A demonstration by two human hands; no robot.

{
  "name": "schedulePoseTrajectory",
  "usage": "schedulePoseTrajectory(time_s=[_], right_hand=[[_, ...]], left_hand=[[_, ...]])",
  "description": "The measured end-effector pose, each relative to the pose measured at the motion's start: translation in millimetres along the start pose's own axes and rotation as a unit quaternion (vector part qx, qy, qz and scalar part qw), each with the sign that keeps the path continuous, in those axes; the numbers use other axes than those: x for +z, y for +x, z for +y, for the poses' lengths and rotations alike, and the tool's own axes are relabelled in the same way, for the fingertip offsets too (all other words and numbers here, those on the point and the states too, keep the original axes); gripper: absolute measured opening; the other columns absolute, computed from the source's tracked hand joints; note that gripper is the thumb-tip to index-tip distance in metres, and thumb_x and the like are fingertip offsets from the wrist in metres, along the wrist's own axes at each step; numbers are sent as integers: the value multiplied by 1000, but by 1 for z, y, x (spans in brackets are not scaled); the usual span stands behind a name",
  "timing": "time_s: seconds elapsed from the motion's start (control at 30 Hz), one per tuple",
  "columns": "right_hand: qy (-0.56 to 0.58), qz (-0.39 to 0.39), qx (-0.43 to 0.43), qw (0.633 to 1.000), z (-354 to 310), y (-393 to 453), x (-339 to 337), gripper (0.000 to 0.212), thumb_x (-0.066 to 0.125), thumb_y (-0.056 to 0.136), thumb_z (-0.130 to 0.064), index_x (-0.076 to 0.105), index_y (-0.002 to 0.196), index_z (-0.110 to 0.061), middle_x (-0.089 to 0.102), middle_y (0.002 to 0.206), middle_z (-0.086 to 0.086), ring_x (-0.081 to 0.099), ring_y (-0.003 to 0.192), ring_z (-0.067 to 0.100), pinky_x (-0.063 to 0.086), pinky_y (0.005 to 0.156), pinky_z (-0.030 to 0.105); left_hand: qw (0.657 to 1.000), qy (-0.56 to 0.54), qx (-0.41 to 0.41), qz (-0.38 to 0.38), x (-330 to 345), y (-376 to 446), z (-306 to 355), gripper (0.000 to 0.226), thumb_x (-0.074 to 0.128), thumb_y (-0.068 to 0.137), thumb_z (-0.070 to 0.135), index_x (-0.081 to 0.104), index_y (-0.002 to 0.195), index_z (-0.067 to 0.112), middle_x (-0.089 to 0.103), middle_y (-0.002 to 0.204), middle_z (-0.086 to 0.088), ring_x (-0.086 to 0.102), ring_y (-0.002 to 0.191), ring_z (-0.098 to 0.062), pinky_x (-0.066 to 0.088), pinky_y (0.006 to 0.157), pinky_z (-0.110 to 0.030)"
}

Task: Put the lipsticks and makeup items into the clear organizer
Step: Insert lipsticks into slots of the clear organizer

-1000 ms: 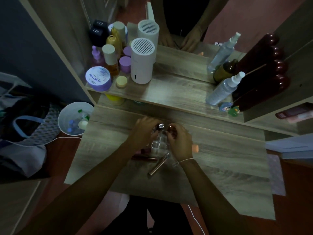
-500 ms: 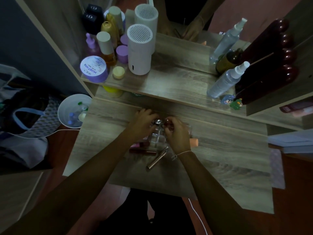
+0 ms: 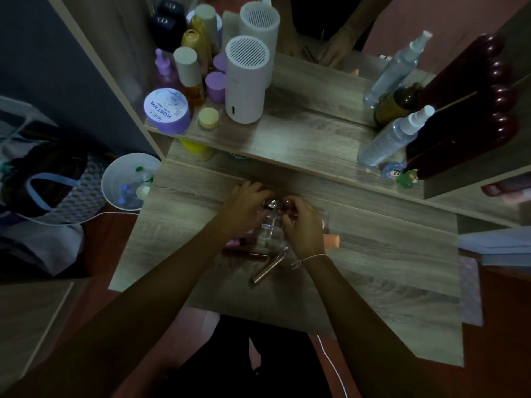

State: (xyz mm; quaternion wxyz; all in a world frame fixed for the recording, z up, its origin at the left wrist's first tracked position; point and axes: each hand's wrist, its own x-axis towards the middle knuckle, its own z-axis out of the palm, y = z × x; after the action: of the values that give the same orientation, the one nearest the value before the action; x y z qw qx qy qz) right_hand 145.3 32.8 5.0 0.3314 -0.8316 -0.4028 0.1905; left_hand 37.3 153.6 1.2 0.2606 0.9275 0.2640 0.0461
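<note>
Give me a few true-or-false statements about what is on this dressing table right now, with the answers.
1. Both hands, left hand and right hand, are at the clear organizer. True.
2. The bronze tube stands upright in the organizer. False: it lies flat on the table.
3. The purple jar sits on the upper shelf. True.
4. The white ribbed cylinder lies on its side. False: it stands upright.

Both hands, left hand (image 3: pixel 247 206) and right hand (image 3: pixel 301 225), meet over the clear organizer (image 3: pixel 270 229) on the wooden desk (image 3: pixel 388 271).
</note>
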Motion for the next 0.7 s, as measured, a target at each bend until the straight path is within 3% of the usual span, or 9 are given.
schedulePoseTrajectory(time_s=[0.2, 0.37, 0.5, 0.7], right_hand=[[4, 1, 5, 1000, 1, -1, 0, 33, 63, 77, 4, 63, 108, -9, 68, 104, 10, 59, 90, 13, 37, 78, 10], [-1, 8, 8, 1000, 0, -3, -1, 33, 64, 78, 0, 63, 109, -11, 68, 106, 8, 61, 93, 14, 43, 84, 20], [-1, 13, 21, 1000, 0, -5, -2, 34, 64, 79, -2, 63, 111, -12, 70, 105, 6, 65, 95, 20, 52, 90, 40], [9, 21, 25, 999, -4, -11, -4, 31, 65, 79, -4, 63, 109, -13, 72, 101, 5, 66, 93, 21, 50, 90, 49]], left_hand=[[1000, -20, 0, 19, -1, -7, -2, 36, 70, 77, 21, 61, 112, 13, 60, 111, -14, 50, 105, -34, 42, 85, -44], [999, -32, -9, 25, -1, -15, -5, 37, 68, 80, 20, 59, 115, 12, 58, 112, -14, 49, 106, -32, 41, 85, -43], [998, -39, -21, 35, -2, -22, -7, 38, 65, 82, 21, 57, 118, 15, 57, 113, -11, 48, 107, -29, 39, 86, -42], [997, -52, -26, 51, -5, -32, -8, 42, 65, 82, 21, 54, 122, 14, 57, 116, -13, 49, 107, -30, 39, 86, -44]])
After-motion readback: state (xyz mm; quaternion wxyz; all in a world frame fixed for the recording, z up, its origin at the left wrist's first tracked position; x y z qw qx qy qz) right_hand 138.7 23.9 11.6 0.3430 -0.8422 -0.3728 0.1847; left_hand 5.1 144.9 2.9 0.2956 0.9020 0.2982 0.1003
